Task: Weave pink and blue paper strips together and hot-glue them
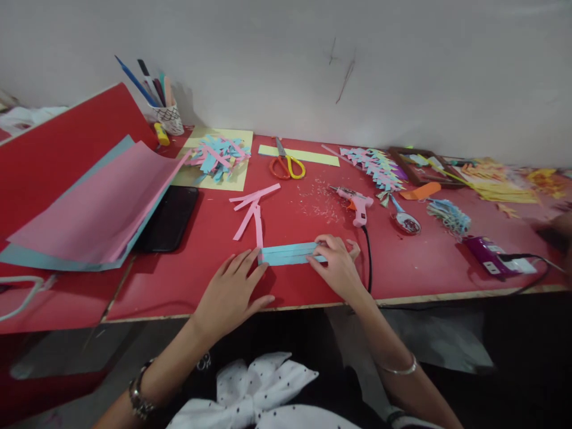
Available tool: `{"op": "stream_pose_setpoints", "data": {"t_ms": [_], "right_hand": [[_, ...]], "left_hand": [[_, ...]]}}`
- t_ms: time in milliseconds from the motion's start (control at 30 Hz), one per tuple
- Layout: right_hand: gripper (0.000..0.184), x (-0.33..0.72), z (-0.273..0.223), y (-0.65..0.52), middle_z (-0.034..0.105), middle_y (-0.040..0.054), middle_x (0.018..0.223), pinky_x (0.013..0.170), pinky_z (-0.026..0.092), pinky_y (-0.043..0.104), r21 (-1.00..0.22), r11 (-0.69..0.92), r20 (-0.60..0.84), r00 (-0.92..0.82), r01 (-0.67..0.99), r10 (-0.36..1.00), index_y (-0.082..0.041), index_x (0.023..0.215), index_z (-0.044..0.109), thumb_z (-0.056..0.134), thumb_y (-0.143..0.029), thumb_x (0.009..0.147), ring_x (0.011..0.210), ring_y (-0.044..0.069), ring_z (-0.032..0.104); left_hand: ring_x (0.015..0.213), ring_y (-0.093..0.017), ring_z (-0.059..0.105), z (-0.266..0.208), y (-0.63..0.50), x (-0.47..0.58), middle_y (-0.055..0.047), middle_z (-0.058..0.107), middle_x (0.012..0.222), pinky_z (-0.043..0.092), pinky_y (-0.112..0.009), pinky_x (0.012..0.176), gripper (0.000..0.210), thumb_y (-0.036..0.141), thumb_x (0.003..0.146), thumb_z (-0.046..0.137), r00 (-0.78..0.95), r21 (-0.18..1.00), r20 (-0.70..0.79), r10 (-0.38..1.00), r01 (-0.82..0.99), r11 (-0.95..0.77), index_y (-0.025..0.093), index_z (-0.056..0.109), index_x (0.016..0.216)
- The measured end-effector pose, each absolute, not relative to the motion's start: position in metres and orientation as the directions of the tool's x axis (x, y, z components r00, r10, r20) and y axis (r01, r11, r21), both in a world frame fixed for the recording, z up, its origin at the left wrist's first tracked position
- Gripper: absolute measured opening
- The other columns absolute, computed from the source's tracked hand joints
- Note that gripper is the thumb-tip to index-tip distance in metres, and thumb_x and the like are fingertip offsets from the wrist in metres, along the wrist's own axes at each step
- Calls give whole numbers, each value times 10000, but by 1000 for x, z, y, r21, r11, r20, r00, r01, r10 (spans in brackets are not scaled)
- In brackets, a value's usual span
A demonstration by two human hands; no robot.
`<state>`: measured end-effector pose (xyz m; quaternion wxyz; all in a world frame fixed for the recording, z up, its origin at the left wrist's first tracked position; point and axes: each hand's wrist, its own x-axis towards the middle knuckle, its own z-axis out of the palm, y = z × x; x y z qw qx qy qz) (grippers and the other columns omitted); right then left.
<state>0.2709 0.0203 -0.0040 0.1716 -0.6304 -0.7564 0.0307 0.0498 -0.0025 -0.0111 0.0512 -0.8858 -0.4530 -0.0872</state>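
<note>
A light blue paper piece (288, 254) with lengthwise lines lies flat near the table's front edge. My left hand (235, 286) rests flat, fingers spread, its fingertips on the blue paper's left end. At the other end, my right hand (337, 262) has thumb and fingers bent together on the paper. Several pink paper strips (250, 208) lie just beyond, one reaching down to the blue paper's left corner. Scissors (286, 167) with red and yellow handles lie farther back. To the right of them is a pink glue gun (355, 204), its black cord running past my right hand.
Pink and blue sheets (98, 202) partly cover a black phone (167, 220) at left. Cut strips (218, 156) are heaped on yellow paper. A pen cup (168, 118) stands by the wall. Fringed paper (373, 167), a spoon (406, 220) and a purple power strip (489, 256) lie at right.
</note>
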Motion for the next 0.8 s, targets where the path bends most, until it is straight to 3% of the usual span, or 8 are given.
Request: {"op": "stream_pose_setpoints", "data": {"t_ms": [233,333,467,633,800], "right_hand": [[204,274,-7,22,607,42,919,848,224,423,-305,178,235,-107,936,966,-200,656,558,464,-304,804,889,204,519],[124,272,-5,22,613,49,936,861,215,427,-302,166,252,-89,939,964,-210,789,564,460,-279,797,909,215,519],[214,258,0,23,590,62,1071,922,170,434,-271,179,254,-109,946,961,-215,1004,541,437,-239,818,1017,218,498],[257,236,10,35,566,65,1128,937,165,441,-210,362,59,-358,908,932,-229,1078,535,446,-211,838,1053,211,495],[207,231,19,47,562,76,1102,846,228,399,-240,365,-79,-393,899,916,-203,1012,569,489,-176,823,1004,207,517]], "left_hand": [[1111,-263,495,-15,-2,48,-142,505,1255,423,-410,903,508,515,800,417,585,-48,172,793,809,-586,184,529,1169],[1130,-246,482,-18,-2,46,-127,497,1267,409,-392,922,519,533,806,387,589,-37,173,789,805,-593,200,511,1185],[1142,-249,473,-21,-3,45,-135,493,1268,408,-391,925,531,529,818,361,595,-7,216,774,794,-608,183,493,1199],[1144,-269,467,-24,-5,46,-157,485,1270,402,-409,925,550,532,823,339,586,-7,262,767,796,-606,157,500,1191],[1131,-253,481,-23,-4,46,-146,490,1269,382,-401,953,561,524,830,336,606,7,237,759,781,-625,131,485,1202]]}}
